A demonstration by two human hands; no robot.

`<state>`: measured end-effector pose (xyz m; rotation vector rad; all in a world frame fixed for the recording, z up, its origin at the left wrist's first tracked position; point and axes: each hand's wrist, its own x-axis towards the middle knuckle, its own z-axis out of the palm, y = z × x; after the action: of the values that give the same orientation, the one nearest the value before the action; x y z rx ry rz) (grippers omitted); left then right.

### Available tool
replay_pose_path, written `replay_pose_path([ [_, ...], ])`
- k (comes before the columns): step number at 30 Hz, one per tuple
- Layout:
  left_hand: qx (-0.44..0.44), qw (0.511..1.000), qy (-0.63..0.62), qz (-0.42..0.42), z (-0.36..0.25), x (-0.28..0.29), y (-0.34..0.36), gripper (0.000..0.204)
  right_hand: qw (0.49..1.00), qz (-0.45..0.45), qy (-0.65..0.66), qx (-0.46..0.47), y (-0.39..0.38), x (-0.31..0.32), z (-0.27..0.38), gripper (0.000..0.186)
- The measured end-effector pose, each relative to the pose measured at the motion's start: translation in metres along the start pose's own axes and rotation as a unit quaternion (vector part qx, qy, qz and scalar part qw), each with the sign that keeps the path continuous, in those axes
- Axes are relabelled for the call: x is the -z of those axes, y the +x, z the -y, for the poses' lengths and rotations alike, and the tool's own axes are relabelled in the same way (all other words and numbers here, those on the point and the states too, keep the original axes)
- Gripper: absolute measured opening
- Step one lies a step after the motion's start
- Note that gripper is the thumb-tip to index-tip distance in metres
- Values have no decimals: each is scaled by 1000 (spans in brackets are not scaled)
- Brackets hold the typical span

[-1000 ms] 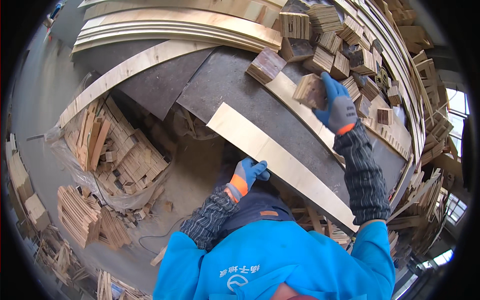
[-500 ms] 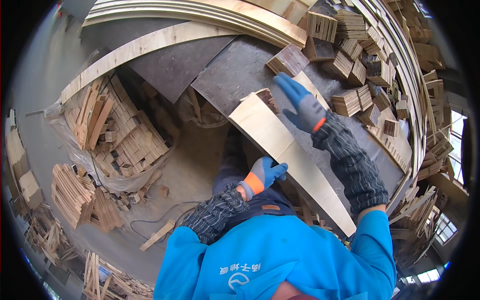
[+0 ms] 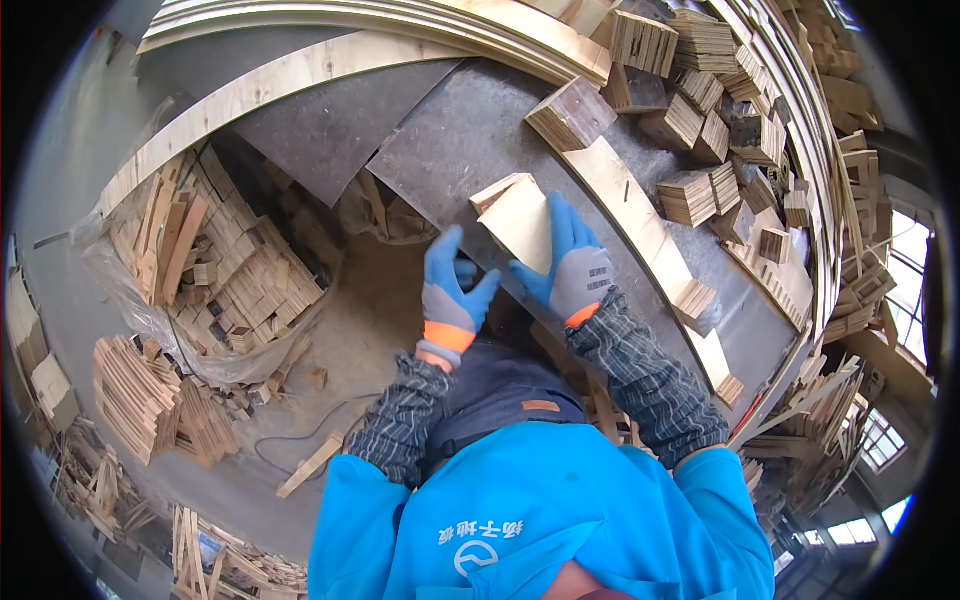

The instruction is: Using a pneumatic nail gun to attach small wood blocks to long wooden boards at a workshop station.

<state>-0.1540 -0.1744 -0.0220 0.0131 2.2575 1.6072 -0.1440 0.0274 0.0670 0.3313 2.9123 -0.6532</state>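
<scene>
A short stack of pale plywood pieces [image 3: 522,228] sits at the near edge of the dark worktop [image 3: 460,140]. My right hand [image 3: 582,270], in a blue and grey glove, grips the near end of the stack, with thumb and fingers on different sides. My left hand [image 3: 455,290], gloved alike, is just off the worktop edge, left of the stack. Its fingers are apart and nothing shows between them. Beyond my right hand lies a long plywood strip [image 3: 630,215], with a small block [image 3: 694,298] on it.
Plywood blocks [image 3: 690,195] crowd the right of the worktop, near a thicker block [image 3: 572,112]. Long curved-looking boards [image 3: 400,15] line the far side. On the left, a plastic-lined container [image 3: 255,375] holds offcuts. A cable [image 3: 262,450] and loose wood [image 3: 312,465] lie on the floor.
The long pale board no longer lies along the near edge. My right hand has come down and nearer, onto the plywood stack. My left hand has moved away from me and left.
</scene>
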Motion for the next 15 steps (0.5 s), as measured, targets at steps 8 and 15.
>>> replay_pose_path([
  [8, -178, 983, 26, 45, 4, -30, 68, 101, 1000, -5, 14, -14, 3, -1, 4, 106],
  [15, -185, 980, -42, -58, 13, -49, 46, 91, 998, -54, 9, 26, 10, -6, 4, 102],
])
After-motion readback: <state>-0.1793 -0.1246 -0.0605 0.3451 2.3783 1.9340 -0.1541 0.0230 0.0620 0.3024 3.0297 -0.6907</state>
